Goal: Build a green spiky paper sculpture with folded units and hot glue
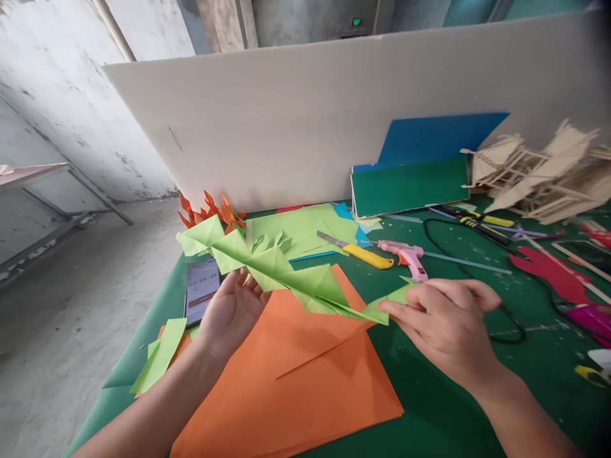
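At the left of a green-covered table (429,394), light-green paper strips (162,353) lie near a phone (201,291) showing a timer. Beyond it stand orange folded-paper shapes (214,213). The person's left hand (233,305) is palm up, loosely open, fingers slightly curled beneath a long, pleated light-green paper piece (274,270); whether they grip it cannot be told. The piece slants across the middle, above orange sheets (305,394), from far left to near right. Behind it are light-green sheets (305,222), then a yellow-handled knife (367,256) and a pink glue gun (403,251). The right hand (443,324) pinches the piece's right end between thumb and bent fingers. A dark green board (410,187) leans behind; at far right sits a pale wooden model (539,172), with a red cutout (548,273) nearer.
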### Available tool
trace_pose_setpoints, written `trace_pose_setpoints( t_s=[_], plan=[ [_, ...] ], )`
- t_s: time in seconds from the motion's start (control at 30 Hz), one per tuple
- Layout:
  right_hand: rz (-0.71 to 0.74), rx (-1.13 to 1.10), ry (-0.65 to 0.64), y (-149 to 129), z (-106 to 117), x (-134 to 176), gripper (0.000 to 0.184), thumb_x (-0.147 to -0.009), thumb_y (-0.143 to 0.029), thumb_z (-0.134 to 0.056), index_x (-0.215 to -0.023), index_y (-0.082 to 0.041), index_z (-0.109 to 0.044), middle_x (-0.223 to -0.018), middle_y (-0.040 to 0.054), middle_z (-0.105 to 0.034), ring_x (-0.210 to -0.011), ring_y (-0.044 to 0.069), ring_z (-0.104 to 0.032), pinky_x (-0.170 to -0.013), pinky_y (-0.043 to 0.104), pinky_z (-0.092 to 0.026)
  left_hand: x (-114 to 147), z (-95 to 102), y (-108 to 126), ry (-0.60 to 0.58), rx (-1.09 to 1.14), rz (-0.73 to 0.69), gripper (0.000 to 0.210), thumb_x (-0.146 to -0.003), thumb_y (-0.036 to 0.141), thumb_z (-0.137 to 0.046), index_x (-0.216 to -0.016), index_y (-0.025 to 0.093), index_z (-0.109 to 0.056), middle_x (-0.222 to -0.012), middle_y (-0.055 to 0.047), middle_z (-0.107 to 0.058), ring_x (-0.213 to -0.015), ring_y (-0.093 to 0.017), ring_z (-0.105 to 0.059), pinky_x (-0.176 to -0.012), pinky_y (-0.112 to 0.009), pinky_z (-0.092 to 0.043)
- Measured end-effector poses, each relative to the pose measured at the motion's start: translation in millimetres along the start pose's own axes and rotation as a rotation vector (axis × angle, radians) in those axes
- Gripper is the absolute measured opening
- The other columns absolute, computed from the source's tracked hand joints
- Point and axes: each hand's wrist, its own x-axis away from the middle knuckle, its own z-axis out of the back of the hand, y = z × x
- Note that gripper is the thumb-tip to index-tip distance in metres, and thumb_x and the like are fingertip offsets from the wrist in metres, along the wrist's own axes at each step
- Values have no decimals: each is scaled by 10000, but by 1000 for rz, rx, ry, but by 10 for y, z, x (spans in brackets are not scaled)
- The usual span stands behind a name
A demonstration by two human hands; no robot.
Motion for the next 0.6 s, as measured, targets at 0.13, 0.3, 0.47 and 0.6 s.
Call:
trace_pose_setpoints(
  t_s=[0.13, 0.3, 0.47, 0.6],
  plan=[
    [2, 136, 74, 64, -72, 53, 183, -852, -122, -689, -819, -294, -744, -517, -64, -566, -711, 152, -552, -742, 380, -238, -47, -11, -47, -75, -101, 99, 177, -937, 148, -423, -887, 155, -593, -665, 8, -508, -643, -112, -569, -698, -260, -542],
    [46, 227, 144, 72, -104, 75, 160, -847, -164, -708, -835, -321, -737, -551, -109, -636, -740, 130, -603, -809, 395, -245, -40, -34, -157, -225, -450, 188, 91, -886, 168, -514, -931, 186, -591, -648, 39, -428, -507, -70, -391, -611, -223, -468],
    [18, 246, 114, 81, -114, 184, 277, -870, -113, -642, -937, -368, -726, -567, -120, -657, -755, 118, -652, -694, 359, -261, -56, -50, -260, -226, -559, 235, 237, -927, 406, -474, -899, 193, -575, -655, 43, -399, -490, -73, -314, -580, -220, -420],
    [7, 225, -25, 116, -109, 234, 393, -898, -92, -558, -1142, -376, -677, -733, -71, -737, -773, 151, -652, -593, 342, -259, -56, -86, -294, -246, -537, 245, 423, -908, 574, -411, -929, 190, -585, -667, 39, -394, -514, -89, -323, -593, -234, -418]
  ],
)
